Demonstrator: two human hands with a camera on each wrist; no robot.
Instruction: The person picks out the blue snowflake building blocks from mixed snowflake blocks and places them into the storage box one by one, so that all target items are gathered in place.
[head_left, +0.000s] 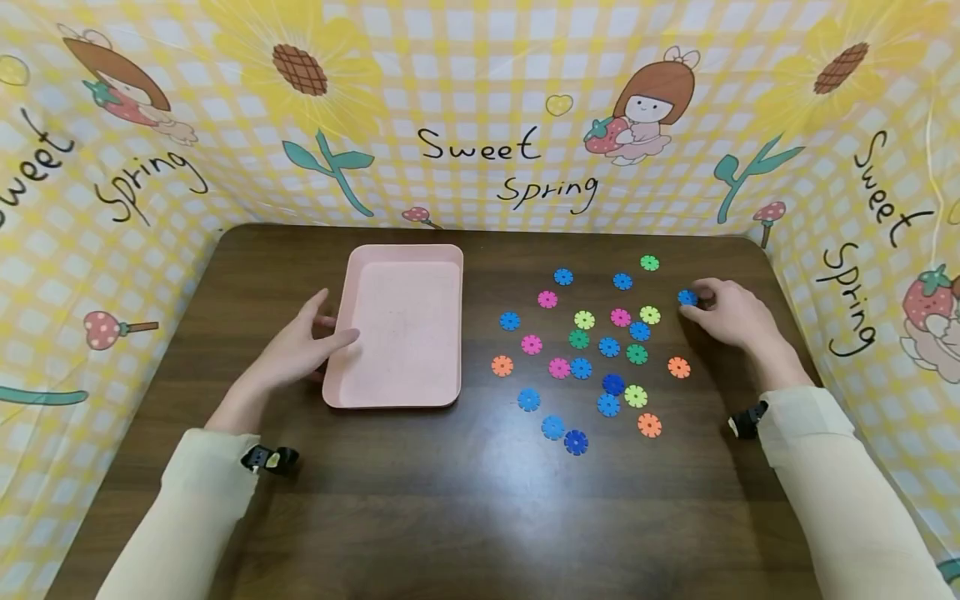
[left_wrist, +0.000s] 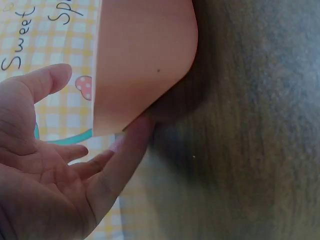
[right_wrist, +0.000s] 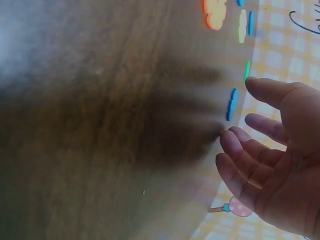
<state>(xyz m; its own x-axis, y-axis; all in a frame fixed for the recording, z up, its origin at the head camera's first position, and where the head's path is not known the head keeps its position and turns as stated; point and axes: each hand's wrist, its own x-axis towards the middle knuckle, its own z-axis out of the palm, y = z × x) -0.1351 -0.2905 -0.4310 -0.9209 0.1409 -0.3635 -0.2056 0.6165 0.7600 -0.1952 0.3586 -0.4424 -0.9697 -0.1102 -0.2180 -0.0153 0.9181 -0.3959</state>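
My left hand [head_left: 296,337] is at the left side of a shallow pink tray [head_left: 453,333], its thumb over the rim in the head view. In the left wrist view the fingers of that hand [left_wrist: 65,155] are loosely extended, one fingertip right at the lower edge of the tray wall [left_wrist: 145,55]. At the right, my right hand [head_left: 731,317] is beside a blue notched disc [head_left: 686,297]. The right wrist view shows this disc [right_wrist: 231,105] on the table just beyond the parted thumb and fingers of the right hand [right_wrist: 275,150].
Several flat notched discs lie scattered right of the tray, among them a pink disc [head_left: 547,299], an orange disc [head_left: 678,367], a green disc [head_left: 649,262] and a dark blue disc [head_left: 576,442]. A yellow checked cloth [head_left: 480,100] walls the brown table [head_left: 420,508] at back and sides.
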